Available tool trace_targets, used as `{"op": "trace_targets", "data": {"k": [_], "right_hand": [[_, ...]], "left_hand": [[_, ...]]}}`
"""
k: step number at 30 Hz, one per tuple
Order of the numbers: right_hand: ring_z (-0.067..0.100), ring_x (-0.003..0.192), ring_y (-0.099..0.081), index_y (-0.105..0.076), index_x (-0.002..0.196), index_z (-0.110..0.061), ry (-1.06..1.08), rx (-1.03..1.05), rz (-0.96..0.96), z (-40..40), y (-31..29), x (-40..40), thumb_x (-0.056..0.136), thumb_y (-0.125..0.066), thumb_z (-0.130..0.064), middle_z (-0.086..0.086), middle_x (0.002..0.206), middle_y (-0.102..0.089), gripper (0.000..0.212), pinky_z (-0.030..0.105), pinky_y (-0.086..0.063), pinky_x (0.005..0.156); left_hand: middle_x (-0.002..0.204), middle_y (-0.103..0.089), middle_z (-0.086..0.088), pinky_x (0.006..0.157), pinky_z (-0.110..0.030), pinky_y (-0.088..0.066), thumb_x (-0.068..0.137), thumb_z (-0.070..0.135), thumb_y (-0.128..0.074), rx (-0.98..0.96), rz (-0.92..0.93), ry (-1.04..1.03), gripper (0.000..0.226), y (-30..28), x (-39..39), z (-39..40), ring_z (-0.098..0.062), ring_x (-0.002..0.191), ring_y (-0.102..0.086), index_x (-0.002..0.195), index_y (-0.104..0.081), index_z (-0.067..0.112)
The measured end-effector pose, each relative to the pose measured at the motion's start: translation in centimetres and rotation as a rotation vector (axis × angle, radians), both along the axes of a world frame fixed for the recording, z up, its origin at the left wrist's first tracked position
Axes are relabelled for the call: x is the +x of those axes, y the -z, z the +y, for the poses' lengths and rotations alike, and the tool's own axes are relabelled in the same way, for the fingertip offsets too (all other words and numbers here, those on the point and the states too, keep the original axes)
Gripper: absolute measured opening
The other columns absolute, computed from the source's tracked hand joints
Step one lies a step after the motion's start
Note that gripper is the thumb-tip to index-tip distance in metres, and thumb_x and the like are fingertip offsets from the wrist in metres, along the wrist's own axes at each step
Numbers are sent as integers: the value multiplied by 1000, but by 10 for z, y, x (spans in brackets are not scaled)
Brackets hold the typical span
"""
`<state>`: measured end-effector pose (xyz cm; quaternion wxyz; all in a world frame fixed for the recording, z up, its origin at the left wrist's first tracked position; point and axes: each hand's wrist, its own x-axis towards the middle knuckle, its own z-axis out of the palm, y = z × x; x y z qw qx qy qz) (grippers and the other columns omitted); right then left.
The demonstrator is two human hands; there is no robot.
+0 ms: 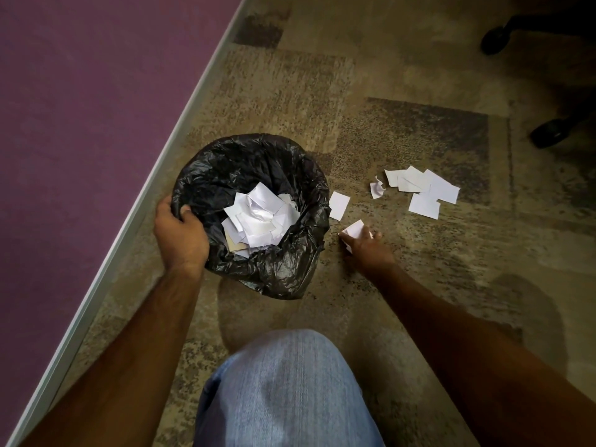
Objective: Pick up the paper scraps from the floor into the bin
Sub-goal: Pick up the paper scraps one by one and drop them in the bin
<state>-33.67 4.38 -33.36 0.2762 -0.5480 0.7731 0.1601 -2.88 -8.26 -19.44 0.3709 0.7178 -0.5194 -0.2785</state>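
On my feed, a white paper scrap (pixel 354 228) lies on the carpeted floor (pixel 419 285) just to the right of the bin (pixel 258 275), and my right hand (pixel 366 245) is down on it, fingers (pixel 375 235) curled over its near edge and pinching it. A second flat scrap (pixel 338 205) sits just beyond, almost touching the bin's side. Farther right, well apart from my hand, I see a crumpled bit (pixel 376 189) and a loose overlapping cluster of scraps (pixel 422 188) on a darker patch of carpet.

The bin is lined with a black plastic bag (pixel 225 162) and already holds a heap of white paper (pixel 261 217), with a tan piece showing at its lower left. My left hand (pixel 179 233) grips the bin's near-left rim, fingers wrapped over the bag's edge.

A knee in blue jeans (pixel 283 388) fills the bottom centre. A purple wall (pixel 80 108) with a pale baseboard (pixel 154 175) runs diagonally on the left, and two dark chair casters (pixel 548 132) sit at the upper right.
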Motion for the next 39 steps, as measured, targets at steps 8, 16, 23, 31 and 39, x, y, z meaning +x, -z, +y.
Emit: {"op": "trace_targets", "data": {"k": [8,16,23,31,39], "right_hand": [[42,139,-48,-18,163,-29,-169,-24,123,2,-10,-11,107,-46,-33,26,164,-24,62,47,-43,110],[28,119,-66,-53,144,-20,-170,-161,170,-1,-17,-37,107,-47,-22,8,137,-64,38,39,-56,94],[28,101,-70,-63,126,-18,50,-253,39,-2,-14,-33,104,-53,-21,9,117,-71,25,40,-59,83],[31,75,-70,-69,94,-6,608,-780,-461,-23,-64,-22,104,-48,-23,14,87,-72,29,53,-60,67],[13,106,-70,-64,130,-17,480,-1069,-775,-59,-186,39,102,-60,-16,5,128,-70,28,24,-62,81]], "left_hand": [[131,-65,-9,92,-25,-44,106,19,-48,6,-19,-7,35,-1,0,0,-22,115,-61,139,-57,12],[129,-66,-10,92,-24,-45,106,18,-48,6,-23,2,33,1,1,-1,-24,116,-63,136,-58,10],[129,-66,-8,94,-26,-47,106,19,-48,5,-7,1,33,3,1,-2,-22,116,-63,136,-58,13],[127,-66,-9,90,-24,-46,106,19,-49,-1,-9,-3,32,4,2,-2,-23,114,-63,135,-59,10],[130,-65,-8,90,-23,-45,107,19,-48,3,2,-13,35,-1,-1,0,-18,113,-60,140,-57,12]]}}
